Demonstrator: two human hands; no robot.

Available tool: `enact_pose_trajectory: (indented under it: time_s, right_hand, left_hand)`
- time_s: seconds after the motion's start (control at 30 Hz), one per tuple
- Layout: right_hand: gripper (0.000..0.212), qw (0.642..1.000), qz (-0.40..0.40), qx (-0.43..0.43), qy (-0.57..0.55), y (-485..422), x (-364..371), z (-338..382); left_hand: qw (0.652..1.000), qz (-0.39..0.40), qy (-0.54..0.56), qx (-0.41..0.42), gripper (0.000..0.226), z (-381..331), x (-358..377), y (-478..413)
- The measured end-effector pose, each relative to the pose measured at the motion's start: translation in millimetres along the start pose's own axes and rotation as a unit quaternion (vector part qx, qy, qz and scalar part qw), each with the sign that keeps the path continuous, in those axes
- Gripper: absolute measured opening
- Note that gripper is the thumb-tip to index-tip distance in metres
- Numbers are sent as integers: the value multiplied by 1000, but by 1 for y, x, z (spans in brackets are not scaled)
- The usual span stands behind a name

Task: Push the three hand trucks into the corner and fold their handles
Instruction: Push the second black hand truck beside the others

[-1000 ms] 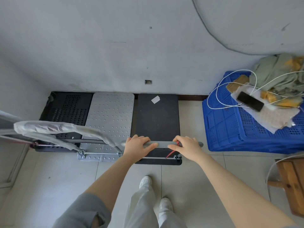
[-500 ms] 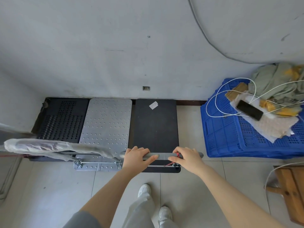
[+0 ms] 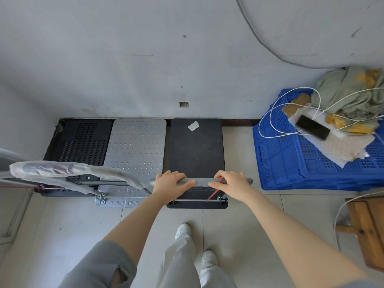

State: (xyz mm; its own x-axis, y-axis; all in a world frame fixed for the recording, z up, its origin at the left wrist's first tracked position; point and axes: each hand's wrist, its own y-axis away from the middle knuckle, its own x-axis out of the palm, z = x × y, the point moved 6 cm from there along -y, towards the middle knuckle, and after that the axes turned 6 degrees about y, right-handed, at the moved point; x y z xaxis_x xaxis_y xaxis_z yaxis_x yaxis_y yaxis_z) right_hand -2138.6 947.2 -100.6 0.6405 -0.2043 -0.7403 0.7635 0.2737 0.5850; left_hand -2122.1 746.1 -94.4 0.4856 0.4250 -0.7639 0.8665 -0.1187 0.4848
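Three hand trucks stand side by side against the far wall. The black perforated truck (image 3: 81,142) is in the left corner, the silver dotted truck (image 3: 135,148) is in the middle, and the plain black truck (image 3: 196,150) is on the right. My left hand (image 3: 169,182) and my right hand (image 3: 231,182) both grip the grey handle bar (image 3: 202,181) of the plain black truck, which stands upright. A red cord (image 3: 214,192) hangs from that bar. The silver truck's plastic-wrapped handle (image 3: 68,171) also stands up, to the left of my hands.
A blue plastic crate (image 3: 291,159) sits right of the trucks, holding a phone (image 3: 312,127), white cable and green cloth. A wooden stool (image 3: 367,227) is at the right edge. My feet (image 3: 182,230) stand on the tiled floor behind the black truck.
The plain black truck has rolled a little further forward until its front reaches the wall. Both hands stayed on its handle bar.
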Motion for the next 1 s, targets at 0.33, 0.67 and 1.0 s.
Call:
enact_pose_trajectory:
  time_s: [0.33,0.67,1.0]
  right_hand:
    - [59,992,-111,-34,46,47,-8,14]
    - [59,984,-160,-73,33,115,-64,42]
    - [55,974,-194,-106,44,170,-92,69]
  left_hand:
    - [992,-66,109,22,63,-2,-14,44]
    - [986,-116,95,70,67,-46,-66,106]
    - [983,-161,47,73,87,-52,-96,168]
